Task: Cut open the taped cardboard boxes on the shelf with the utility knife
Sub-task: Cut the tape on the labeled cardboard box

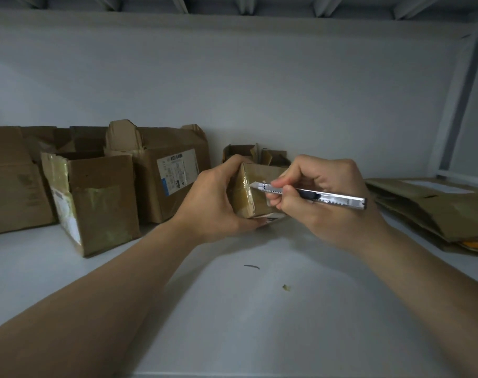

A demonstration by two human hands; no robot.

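Left hand: fingers curled around the small taped box on the shelf.
Right hand: fingers pinched the utility knife, blade touching the tape.

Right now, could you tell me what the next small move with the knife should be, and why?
Probably pull the knife rightwards along the taped top edge of the box. Its blade tip sits at that edge, beside the left hand gripping the box; pulling toward the right hand keeps it clear of the left.
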